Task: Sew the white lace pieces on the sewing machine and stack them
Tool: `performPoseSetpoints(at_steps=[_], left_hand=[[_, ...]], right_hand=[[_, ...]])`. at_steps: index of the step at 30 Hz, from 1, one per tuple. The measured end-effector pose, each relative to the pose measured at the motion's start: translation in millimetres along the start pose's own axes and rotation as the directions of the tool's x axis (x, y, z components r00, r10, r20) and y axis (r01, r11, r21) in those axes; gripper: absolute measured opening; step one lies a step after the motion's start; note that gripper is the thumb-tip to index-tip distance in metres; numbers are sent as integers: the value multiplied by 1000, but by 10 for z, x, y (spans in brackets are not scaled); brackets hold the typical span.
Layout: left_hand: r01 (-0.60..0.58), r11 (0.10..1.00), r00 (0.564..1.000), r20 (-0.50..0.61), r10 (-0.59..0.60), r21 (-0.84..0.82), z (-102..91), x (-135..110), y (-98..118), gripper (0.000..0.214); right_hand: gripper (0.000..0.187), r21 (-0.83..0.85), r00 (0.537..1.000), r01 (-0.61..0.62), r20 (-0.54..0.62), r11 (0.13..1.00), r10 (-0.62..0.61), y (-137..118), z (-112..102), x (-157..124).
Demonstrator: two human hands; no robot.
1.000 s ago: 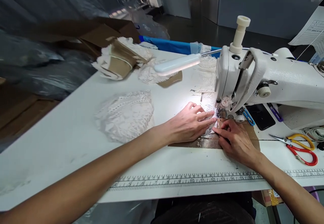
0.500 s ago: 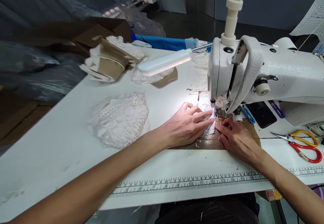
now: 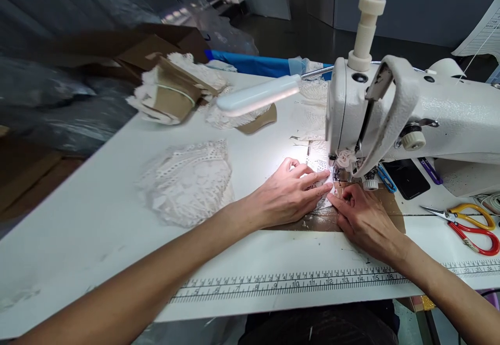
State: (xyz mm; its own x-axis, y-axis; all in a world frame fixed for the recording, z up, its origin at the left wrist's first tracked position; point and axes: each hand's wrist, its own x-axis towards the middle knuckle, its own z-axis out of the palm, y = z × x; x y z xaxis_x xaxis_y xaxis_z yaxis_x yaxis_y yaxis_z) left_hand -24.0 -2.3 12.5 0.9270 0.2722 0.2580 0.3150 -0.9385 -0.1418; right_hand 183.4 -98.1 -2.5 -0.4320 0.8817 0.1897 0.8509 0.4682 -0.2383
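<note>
My left hand (image 3: 291, 191) lies flat with fingers stretched over a white lace piece (image 3: 325, 203), pressing it beside the needle area of the sewing machine (image 3: 339, 111). My right hand (image 3: 361, 212) is just in front of the presser foot. Its fingers are bent and closed at the lace's right edge, forefinger tip on the fabric; the thumb tip is partly hidden. Beneath both hands is a brown plate (image 3: 304, 224) on the white table. A lit lamp (image 3: 260, 96) shines over the lace.
Left of my arm lies a pile of white lace pieces (image 3: 191, 183). A tied bundle (image 3: 172, 95) sits further back. On the right are scissors (image 3: 464, 220), a phone (image 3: 406, 178) and small blue snips (image 3: 386, 178). A printed ruler (image 3: 297, 282) runs along the front edge.
My right forefinger has moved slightly left onto the lace edge. My left hand stays flat on the lace. The whole view has shifted a little.
</note>
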Motion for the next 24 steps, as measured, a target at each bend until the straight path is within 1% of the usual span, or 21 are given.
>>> performPoseSetpoints(at_steps=[7, 10, 16, 21, 24], left_hand=[[13, 1000, 999, -32, -13, 12, 55, -18, -15, 34], [7, 1000, 1000, -13, -7, 11, 51, -8, -13, 35], [51, 999, 998, 45, -51, -7, -21, 12, 14, 35], [10, 1000, 1000, -26, -11, -8, 35, -5, -16, 32], [-10, 1000, 999, -43, 10, -1, 70, -5, -26, 30]], right_hand=[[41, 21, 1000, -24, 0, 999, 24, 19, 17, 2], [40, 18, 999, -33, -14, 999, 33, 26, 26, -1], [40, 54, 999, -38, -14, 998, 39, 44, 32, 2], [39, 68, 999, -45, -14, 997, 46, 52, 21, 1], [37, 60, 999, -42, -30, 997, 43, 59, 20, 2]])
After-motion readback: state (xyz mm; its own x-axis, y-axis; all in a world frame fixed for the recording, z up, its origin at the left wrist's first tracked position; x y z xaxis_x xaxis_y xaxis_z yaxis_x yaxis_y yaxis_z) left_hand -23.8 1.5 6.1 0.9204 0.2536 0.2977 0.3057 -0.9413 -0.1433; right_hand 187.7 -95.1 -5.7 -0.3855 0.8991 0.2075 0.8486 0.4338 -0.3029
